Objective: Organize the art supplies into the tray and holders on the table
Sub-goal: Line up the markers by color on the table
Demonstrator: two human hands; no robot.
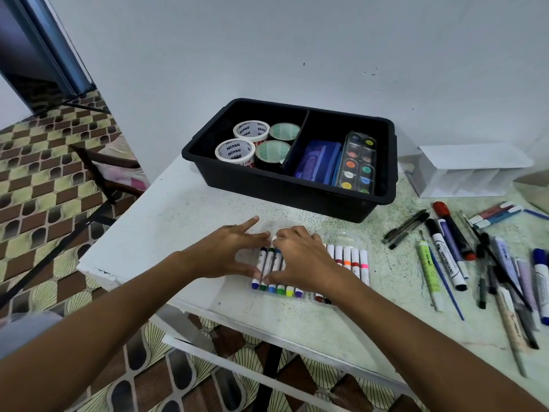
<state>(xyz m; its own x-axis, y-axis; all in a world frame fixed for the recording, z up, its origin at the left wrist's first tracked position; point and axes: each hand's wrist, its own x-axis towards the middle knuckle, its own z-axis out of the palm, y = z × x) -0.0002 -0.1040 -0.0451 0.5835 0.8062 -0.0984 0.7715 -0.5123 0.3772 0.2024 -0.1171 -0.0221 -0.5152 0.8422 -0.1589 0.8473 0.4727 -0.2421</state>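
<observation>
Both my hands are on the marker set, a clear plastic pack lying flat on the table near its front edge. My left hand lies at the pack's left end: index finger stretched forward, thumb at the near end of the leftmost markers. Whether the other fingers curl or press I cannot tell; they meet my right hand. My right hand arches over the pack's middle, fingers bent down at the far edge, thumb at the near edge beside my left thumb. It covers several markers, so a full count is not possible. Visible near tips: blue, green, blue, green, yellow, purple, then red and black, partly under my wrist. 5 white-barrelled markers show to the right of the hand. The clear cover is hard to trace against the table.

The black tray sits behind the pack, against the wall. Left compartment: 4 tape rolls, 2 white printed, 2 with green cores. Right compartment: a blue eraser and a watercolour palette, both leaning.

A clear holder stands right of the tray; its inner dividers are faint. Loose pens and markers are scattered at right, some cut off by the frame edge, overlapping too much to count.
</observation>
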